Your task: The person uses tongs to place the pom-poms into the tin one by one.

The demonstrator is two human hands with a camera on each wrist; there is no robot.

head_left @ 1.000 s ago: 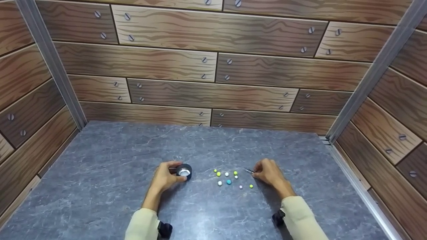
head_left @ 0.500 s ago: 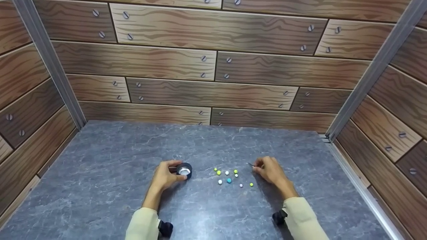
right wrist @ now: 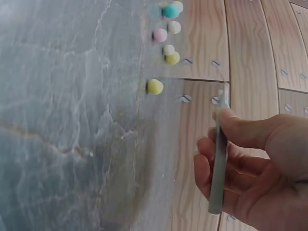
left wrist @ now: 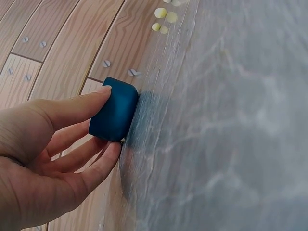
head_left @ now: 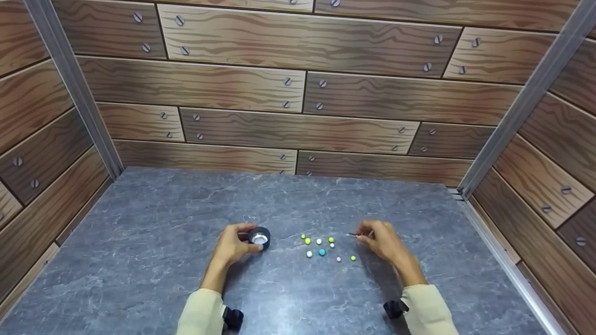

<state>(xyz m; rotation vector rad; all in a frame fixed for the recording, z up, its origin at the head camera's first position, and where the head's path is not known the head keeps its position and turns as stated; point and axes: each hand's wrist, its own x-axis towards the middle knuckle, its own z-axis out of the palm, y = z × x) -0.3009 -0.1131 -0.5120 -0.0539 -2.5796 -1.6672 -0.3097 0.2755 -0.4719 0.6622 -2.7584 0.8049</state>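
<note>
On the grey tabletop, my left hand [head_left: 232, 244] grips a small round dark cap [head_left: 267, 239] with a silvery inside. Thumb and fingers press its sides, and the left wrist view shows its smooth blue-looking wall [left wrist: 115, 113] at the table surface. My right hand [head_left: 382, 239] pinches slim metal tweezers [right wrist: 219, 168], their tips pointing left toward the small balls. These lie scattered between the hands: a blue ball [head_left: 321, 252], a pinkish ball [head_left: 339, 259], several white and yellow-green ones. Nearest the right hand is a yellow-green ball [head_left: 353, 258].
Wood-patterned panels [head_left: 298, 93] wall off the back and both sides of the grey table [head_left: 163, 209]. Metal posts [head_left: 79, 93] stand in the corners, and a metal rail [head_left: 512, 274] runs along the right edge.
My right hand has drawn slightly to the right with the tweezers, away from the balls, and the tweezers' angle has shifted. The left hand, cap and balls stay in place.
</note>
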